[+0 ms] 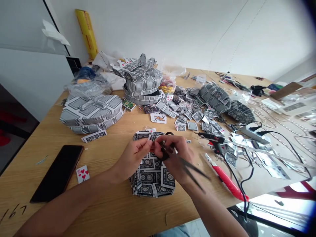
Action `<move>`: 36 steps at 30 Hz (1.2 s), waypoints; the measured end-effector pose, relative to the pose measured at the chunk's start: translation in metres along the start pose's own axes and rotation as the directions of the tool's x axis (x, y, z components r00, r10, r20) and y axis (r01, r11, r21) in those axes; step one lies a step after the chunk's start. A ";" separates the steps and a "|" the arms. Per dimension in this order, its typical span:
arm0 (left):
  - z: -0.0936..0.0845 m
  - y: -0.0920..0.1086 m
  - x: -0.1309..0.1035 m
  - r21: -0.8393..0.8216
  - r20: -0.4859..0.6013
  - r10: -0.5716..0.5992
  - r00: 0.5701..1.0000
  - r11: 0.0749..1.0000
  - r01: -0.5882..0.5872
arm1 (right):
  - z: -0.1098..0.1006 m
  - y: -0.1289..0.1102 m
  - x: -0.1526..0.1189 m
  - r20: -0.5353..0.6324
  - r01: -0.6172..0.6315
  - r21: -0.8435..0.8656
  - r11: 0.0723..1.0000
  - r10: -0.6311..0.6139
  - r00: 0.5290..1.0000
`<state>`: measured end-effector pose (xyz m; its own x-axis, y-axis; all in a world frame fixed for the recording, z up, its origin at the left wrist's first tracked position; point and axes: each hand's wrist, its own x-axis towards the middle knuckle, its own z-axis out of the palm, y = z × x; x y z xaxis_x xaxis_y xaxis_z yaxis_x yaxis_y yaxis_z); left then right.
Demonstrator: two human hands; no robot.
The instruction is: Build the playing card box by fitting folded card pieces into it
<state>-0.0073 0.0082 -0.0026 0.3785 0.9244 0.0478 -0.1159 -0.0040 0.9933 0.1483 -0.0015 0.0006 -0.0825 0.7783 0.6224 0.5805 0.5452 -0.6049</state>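
A box-like piece made of folded black and white playing cards (150, 177) lies on the wooden table in front of me. Over its far end, my left hand (134, 156) pinches a small folded piece of card (149, 137) between thumb and fingertips. Close beside it on the right is my right hand (175, 154), with its fingers through the handles of dark scissors (191, 168). The scissor blades point back toward my right forearm, slightly apart. My right fingertips meet the left ones near the small piece; exactly what they touch there is hidden.
A phone (59, 172) and a ten of hearts card (82, 173) lie at the left. Woven card boxes (91, 113) stand behind, beside scattered folded cards (182, 108). A glue gun (212, 138), its cable and a red cutter (228, 181) are on the right.
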 end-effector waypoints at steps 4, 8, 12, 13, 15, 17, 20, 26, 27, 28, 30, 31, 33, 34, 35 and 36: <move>-0.005 -0.003 -0.002 0.174 -0.050 0.021 0.999 0.985 -0.012 | 0.006 -0.013 0.012 0.067 -0.351 0.414 0.840 0.356 0.932; -0.010 0.000 -0.005 0.342 -0.094 0.070 0.993 0.939 -0.034 | 0.007 -0.024 0.024 0.161 -0.490 0.562 0.666 0.493 0.855; -0.012 0.007 -0.005 0.491 -0.116 0.192 0.975 0.864 -0.112 | 0.010 -0.026 0.026 0.080 -0.473 0.385 0.792 0.482 0.872; -0.012 0.008 -0.004 0.511 -0.118 0.225 0.967 0.849 -0.135 | 0.011 -0.026 0.025 0.064 -0.456 0.327 0.828 0.462 0.884; -0.012 0.009 -0.004 0.534 -0.121 0.268 0.956 0.829 -0.165 | 0.013 -0.026 0.024 0.064 -0.436 0.261 0.861 0.435 0.898; -0.012 0.009 -0.004 0.545 -0.131 0.290 0.948 0.820 -0.175 | 0.016 -0.026 0.024 0.082 -0.451 0.260 0.854 0.445 0.892; -0.013 0.009 -0.003 0.559 -0.163 0.285 0.944 0.815 -0.150 | 0.018 -0.025 0.026 0.092 -0.480 0.309 0.821 0.476 0.875; -0.013 0.023 0.007 0.572 -0.182 0.142 0.973 0.820 -0.013 | -0.003 -0.024 0.036 0.138 -0.401 0.216 0.890 0.378 0.915; -0.013 0.027 0.010 0.592 -0.179 0.141 0.974 0.806 -0.008 | -0.009 -0.026 0.039 0.143 -0.383 0.167 0.909 0.362 0.921; -0.012 0.031 0.013 0.606 -0.163 0.149 0.975 0.795 -0.020 | -0.016 -0.028 0.042 0.140 -0.361 0.125 0.924 0.343 0.929; -0.010 0.037 0.018 0.631 -0.129 0.146 0.981 0.775 -0.032 | -0.025 -0.032 0.048 0.130 -0.322 0.068 0.944 0.311 0.941; -0.008 0.040 0.019 0.641 -0.119 0.147 0.982 0.767 -0.037 | -0.029 -0.033 0.050 0.133 -0.321 0.049 0.946 0.312 0.941; -0.002 0.044 0.017 0.647 -0.142 0.165 0.976 0.761 -0.035 | -0.032 -0.035 0.054 0.160 -0.360 0.065 0.931 0.347 0.924; 0.001 0.045 0.014 0.649 -0.177 0.179 0.968 0.761 -0.022 | -0.031 -0.035 0.054 0.176 -0.391 0.105 0.915 0.370 0.912; 0.004 0.046 0.012 0.649 -0.207 0.187 0.960 0.761 -0.008 | -0.030 -0.035 0.055 0.187 -0.420 0.167 0.892 0.390 0.902; 0.006 0.047 0.009 0.651 -0.242 0.199 0.950 0.759 0.007 | -0.028 -0.035 0.055 0.192 -0.444 0.246 0.862 0.406 0.894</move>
<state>-0.0038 0.0139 0.0453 0.1139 0.9694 0.2176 0.5128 -0.2450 0.8228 0.1462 0.0130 0.0697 0.0064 0.9765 0.2152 0.3377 0.2005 -0.9196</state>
